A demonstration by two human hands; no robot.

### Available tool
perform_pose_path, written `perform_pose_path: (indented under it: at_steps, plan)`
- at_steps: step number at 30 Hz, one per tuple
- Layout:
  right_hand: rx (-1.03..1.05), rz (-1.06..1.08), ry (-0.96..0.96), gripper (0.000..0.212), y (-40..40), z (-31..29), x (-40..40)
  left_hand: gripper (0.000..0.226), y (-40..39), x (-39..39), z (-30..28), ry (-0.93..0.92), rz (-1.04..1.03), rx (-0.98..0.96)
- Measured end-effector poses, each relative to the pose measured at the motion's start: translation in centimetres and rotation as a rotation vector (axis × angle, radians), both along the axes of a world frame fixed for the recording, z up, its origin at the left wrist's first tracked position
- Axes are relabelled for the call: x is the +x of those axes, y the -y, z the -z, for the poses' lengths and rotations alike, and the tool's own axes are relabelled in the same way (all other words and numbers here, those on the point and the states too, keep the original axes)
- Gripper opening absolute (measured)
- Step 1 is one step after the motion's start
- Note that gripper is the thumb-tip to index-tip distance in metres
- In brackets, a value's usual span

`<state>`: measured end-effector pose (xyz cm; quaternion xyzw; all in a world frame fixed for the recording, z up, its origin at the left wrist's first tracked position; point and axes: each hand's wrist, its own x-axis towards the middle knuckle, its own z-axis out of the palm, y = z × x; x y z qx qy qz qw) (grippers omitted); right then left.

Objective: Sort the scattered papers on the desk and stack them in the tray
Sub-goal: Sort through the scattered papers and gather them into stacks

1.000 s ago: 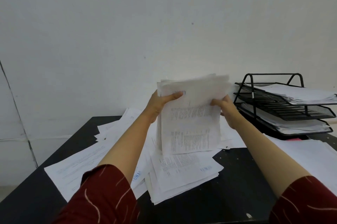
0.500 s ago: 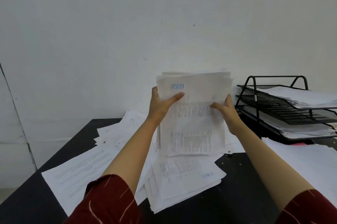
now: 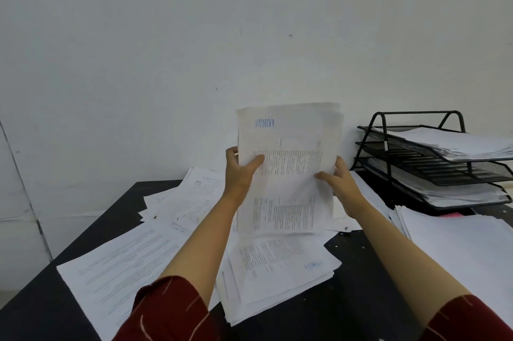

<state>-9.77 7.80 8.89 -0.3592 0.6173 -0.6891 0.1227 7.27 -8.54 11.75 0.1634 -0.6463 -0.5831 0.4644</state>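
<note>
White printed sheets, a thick bundle [image 3: 288, 168], being held upright above the black desk [image 3: 347, 296], bottom edge hanging just over a loose pile [image 3: 277, 271] lying flat on that desk. Blue lettering showing reversed near the bundle's top left corner, blocks of small print running below it; wording too blurred to read.

Left hand [image 3: 240, 171] gripping the bundle's left edge, thumb curled over the front face, fingers tucked behind the sheets. Right hand [image 3: 340, 182] gripping the right edge about level with the left, thumb pressing across the front, fingers wrapping behind. Both forearms reaching forward over the desk, dark red sleeves [image 3: 172, 313] with thin pale streaks showing at the near edge.

Black mesh tray [image 3: 422, 152], three tiers, standing at the desk's far right corner, well apart from the bundle and to its right. Top tier already carrying a stack of papers [image 3: 458, 143], middle tier looking bare, bottom tier carrying another stack.

More sheets lying scattered across the desk: a fan of pages [image 3: 188, 199] toward the far left, a large sheet [image 3: 122, 265] slanting over the near left part, a broad white stack [image 3: 458, 246] resting in front of the tray with something pink [image 3: 451, 214] peeking out beside its far edge.

Pale plain wall [image 3: 194, 49] rising behind the desk.
</note>
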Motion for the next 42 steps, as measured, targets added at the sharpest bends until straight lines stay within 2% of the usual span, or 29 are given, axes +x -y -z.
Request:
perform_pose_path:
  at_steps: [4,9,14,19,22,27,29,33,37,42]
  plan:
    - [0.02,0.003,0.073,0.042,-0.2,1.2,0.1,0.035,-0.1,0.2,2.7,0.016,-0.066,0.023]
    - [0.062,-0.075,-0.028,0.04,0.7,2.2,1.2,0.029,-0.4,0.0,4.0,0.05,-0.122,0.008]
    - [0.016,0.006,-0.011,0.055,0.9,1.8,1.3,0.018,-0.3,-0.2,2.9,0.047,-0.105,0.001]
    - [0.042,-0.036,-0.03,0.045,0.6,2.9,1.7,0.027,-1.1,0.1,6.6,0.107,-0.125,-0.015]
    - [0.032,-0.004,-0.021,0.045,0.7,2.7,1.8,0.029,-1.2,-0.1,6.6,0.079,-0.136,-0.032]
    - [0.041,-0.015,-0.069,0.033,0.8,3.6,2.1,0.028,-1.3,0.3,7.3,0.171,-0.072,-0.094]
    - [0.014,0.03,-0.079,0.028,0.6,3.1,2.1,0.027,-1.3,0.4,6.7,0.183,-0.078,-0.109]
    - [0.001,0.163,-0.167,0.031,-0.4,1.7,1.3,0.027,-1.4,-0.1,4.3,0.258,-0.081,-0.11]
    - [0.092,0.361,-0.262,0.029,-2.7,1.6,-0.6,0.026,-2.8,-1.4,3.1,0.349,0.022,-0.075]
    - [0.269,0.525,-0.236,0.016,-8.1,3.5,-3.0,0.034,-7.6,-4.3,5.3,0.421,0.195,0.008]
